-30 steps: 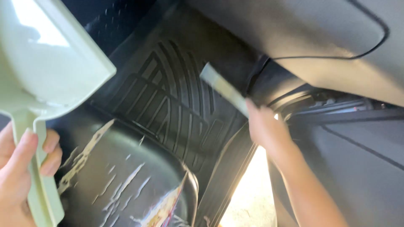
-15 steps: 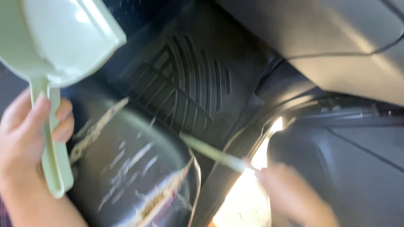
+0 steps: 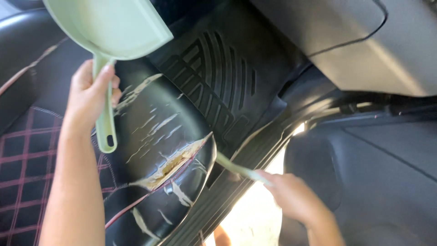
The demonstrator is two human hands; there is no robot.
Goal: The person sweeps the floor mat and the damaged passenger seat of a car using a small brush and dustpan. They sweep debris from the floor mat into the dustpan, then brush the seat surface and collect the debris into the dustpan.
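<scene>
Sweeping of a car's footwell looks to be the step in hand; the left hand [image 3: 88,93] is wrapped around the handle of a pale green dustpan [image 3: 109,27], holding it raised above the worn black seat [image 3: 159,150] with its mouth turned toward the floor; the right hand [image 3: 296,198] is closed around the end of a slim pale green brush [image 3: 239,169], whose far end reaches toward the seat's front edge and the door sill [image 3: 236,182]. By my reading, the brush is working along the sill while the pan waits well apart from it; a next move would call for bringing the pan down near the brush tip, level with the ribbed black floor mat [image 3: 214,86], so that the two can meet. Around them: the seat's skin is cracked and peeling, with tan padding showing at a long tear; quilted red stitching runs along the seat's left part; a grey panel [image 3: 346,41] hangs over the mat at upper right; bright daylight shows through the gap below the sill. The bulging seat edge stands between pan and brush, and the narrow sill leaves little room.
</scene>
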